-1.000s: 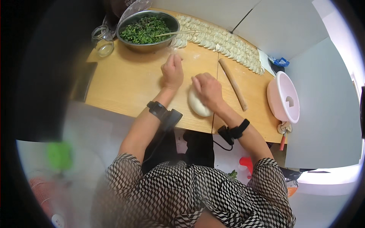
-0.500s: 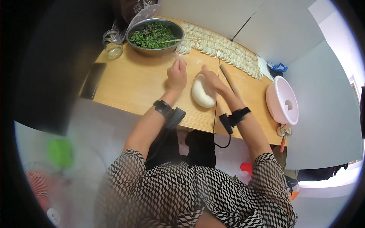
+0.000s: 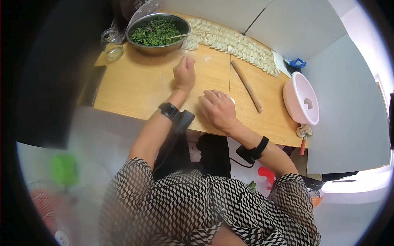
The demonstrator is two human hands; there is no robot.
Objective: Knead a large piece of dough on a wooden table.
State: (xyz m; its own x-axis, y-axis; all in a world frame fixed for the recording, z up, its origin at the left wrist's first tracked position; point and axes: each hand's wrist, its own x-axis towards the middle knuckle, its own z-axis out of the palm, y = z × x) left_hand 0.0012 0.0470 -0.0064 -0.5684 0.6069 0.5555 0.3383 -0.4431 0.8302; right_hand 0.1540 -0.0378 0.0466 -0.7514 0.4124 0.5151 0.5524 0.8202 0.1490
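My left hand is closed in a fist low over the wooden table, thumb side up. Whether anything is inside it is hidden. Nearer to me and to the right, my right hand lies with bent fingers over a lump of white dough. Only a small edge of the dough shows beside the knuckles; the hand covers the rest. A wooden rolling pin lies to the right of that hand, apart from it. Dark straps with black devices sit on both my wrists.
A steel bowl of chopped greens, chopsticks across it, stands at the far left beside a glass jar. Rows of dumplings line the back edge. At right are a pink basin and a red-handled tool.
My right hand has come nearer to me and turned palm down over the dough, which showed almost whole before. The left hand stays a fist. The whole view has shifted a little.
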